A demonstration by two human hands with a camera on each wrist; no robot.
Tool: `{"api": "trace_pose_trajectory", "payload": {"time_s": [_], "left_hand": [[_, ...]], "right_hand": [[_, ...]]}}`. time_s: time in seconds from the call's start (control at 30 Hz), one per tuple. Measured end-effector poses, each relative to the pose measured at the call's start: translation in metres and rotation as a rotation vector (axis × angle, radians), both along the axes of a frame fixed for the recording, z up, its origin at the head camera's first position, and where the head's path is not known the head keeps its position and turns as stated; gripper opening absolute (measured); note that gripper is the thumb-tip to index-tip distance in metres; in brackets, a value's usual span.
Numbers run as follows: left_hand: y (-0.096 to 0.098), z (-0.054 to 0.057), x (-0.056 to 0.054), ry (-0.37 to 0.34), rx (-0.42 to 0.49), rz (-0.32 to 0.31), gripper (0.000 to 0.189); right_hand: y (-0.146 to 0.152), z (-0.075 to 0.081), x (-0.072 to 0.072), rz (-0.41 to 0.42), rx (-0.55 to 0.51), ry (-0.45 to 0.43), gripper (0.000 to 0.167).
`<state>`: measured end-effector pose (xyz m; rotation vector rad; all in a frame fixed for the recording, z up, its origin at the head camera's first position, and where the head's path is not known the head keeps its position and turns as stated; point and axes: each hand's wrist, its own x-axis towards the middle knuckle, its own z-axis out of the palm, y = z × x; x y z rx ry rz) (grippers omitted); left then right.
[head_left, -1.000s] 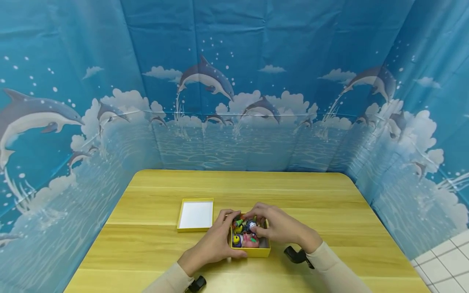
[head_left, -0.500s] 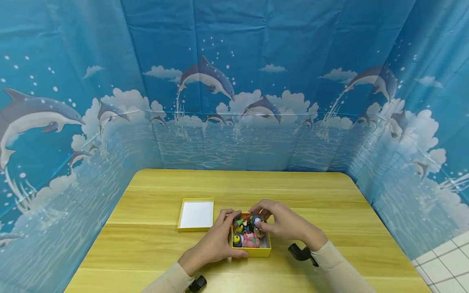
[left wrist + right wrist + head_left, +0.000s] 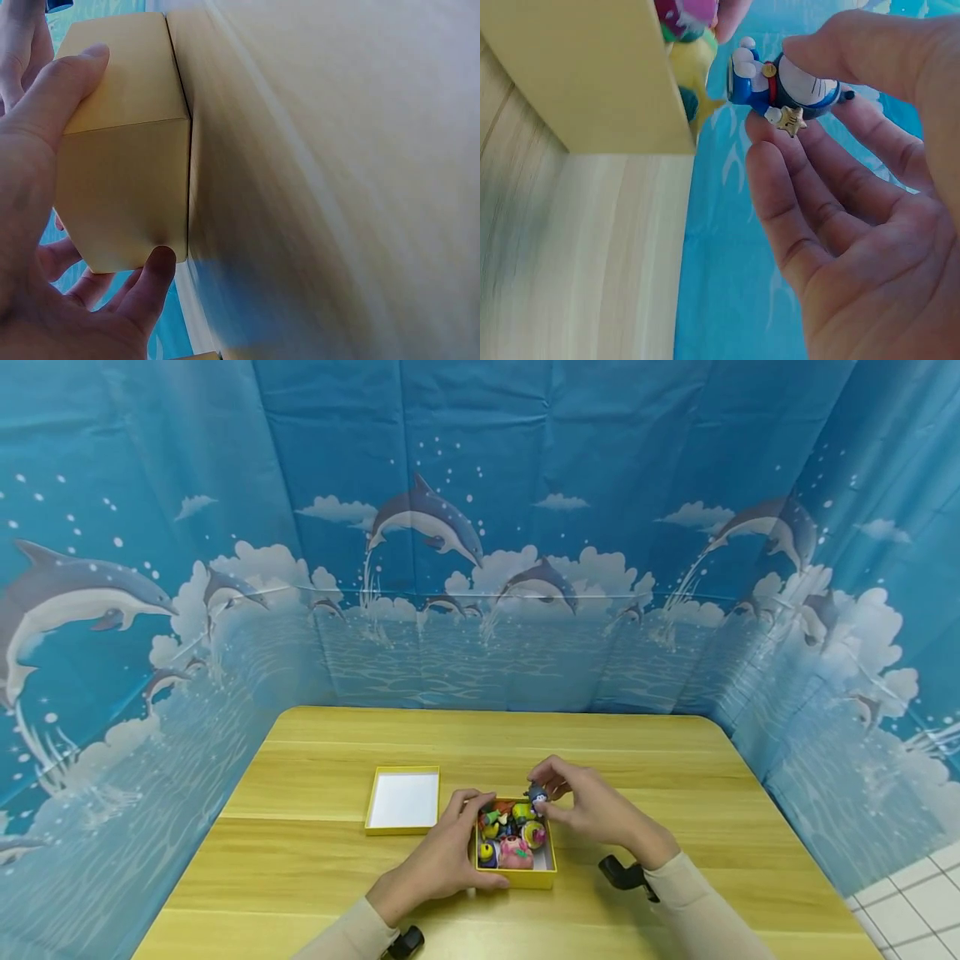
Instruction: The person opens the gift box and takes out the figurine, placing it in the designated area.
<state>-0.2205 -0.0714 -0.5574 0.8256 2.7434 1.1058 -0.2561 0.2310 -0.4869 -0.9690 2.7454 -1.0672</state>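
In the head view, my left hand (image 3: 441, 853) holds the left side of a yellow box (image 3: 531, 880), thumb along its front wall and fingers at the far left corner. Several small toy figures fill the box, among them a pink one (image 3: 516, 853), a green-yellow one (image 3: 522, 812) and a round yellow one with pink (image 3: 533, 835). Above the box's back right corner, my right hand (image 3: 600, 814) pinches a blue-and-white cat figurine (image 3: 806, 81) between thumb and fingers. The right wrist view shows its red collar, gold bell and small gold star; it is apart from the box.
A shallow yellow lid (image 3: 402, 799) with a white inside lies on the wooden table (image 3: 322, 877), left of the box. A blue dolphin-print curtain (image 3: 480, 660) surrounds the table's back and sides.
My right hand has lifted the cat figurine out of the box, moving it up and to the far right. That uncovers the green-yellow and round yellow figures. My left hand stays on the box.
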Motion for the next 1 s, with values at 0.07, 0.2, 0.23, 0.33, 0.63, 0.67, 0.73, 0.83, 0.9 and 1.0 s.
{"api": "trace_pose_trajectory", "payload": {"time_s": [0.07, 0.2, 0.23, 0.33, 0.63, 0.67, 0.73, 0.83, 0.9, 1.0], "left_hand": [[0.0, -0.001, 0.0, 0.001, 0.001, 0.001, 0.125], [0.0, -0.001, 0.0, 0.004, -0.001, 0.005, 0.125], [0.0, -0.001, 0.0, 0.003, 0.0, 0.006, 0.126], [0.0, 0.0, 0.001, 0.0, 0.001, 0.007, 0.126], [-0.001, 0.001, 0.001, -0.016, -0.003, 0.011, 0.126], [-0.001, 0.001, 0.001, -0.018, -0.001, 0.011, 0.126], [-0.001, 0.001, 0.001, -0.019, -0.001, 0.011, 0.127], [-0.001, 0.0, 0.001, -0.023, 0.002, 0.012, 0.126], [-0.001, 0.0, 0.001, -0.024, 0.004, 0.011, 0.126], [-0.001, 0.0, 0.001, -0.027, 0.005, 0.011, 0.125]], "right_hand": [[0.002, -0.002, -0.002, -0.016, -0.005, 0.014, 0.031], [0.006, -0.005, -0.005, -0.053, -0.03, 0.019, 0.031], [0.007, -0.006, -0.007, -0.058, -0.038, 0.018, 0.031], [0.011, -0.01, -0.011, -0.074, -0.053, 0.017, 0.031], [0.019, -0.021, -0.021, -0.137, -0.016, 0.009, 0.035], [0.019, -0.022, -0.023, -0.141, -0.013, 0.002, 0.035], [0.02, -0.026, -0.025, -0.147, -0.003, -0.012, 0.034], [0.022, -0.033, -0.029, -0.158, 0.023, -0.035, 0.033], [0.023, -0.039, -0.032, -0.165, 0.04, -0.048, 0.031], [0.024, -0.047, -0.036, -0.169, 0.054, -0.063, 0.029]]}}
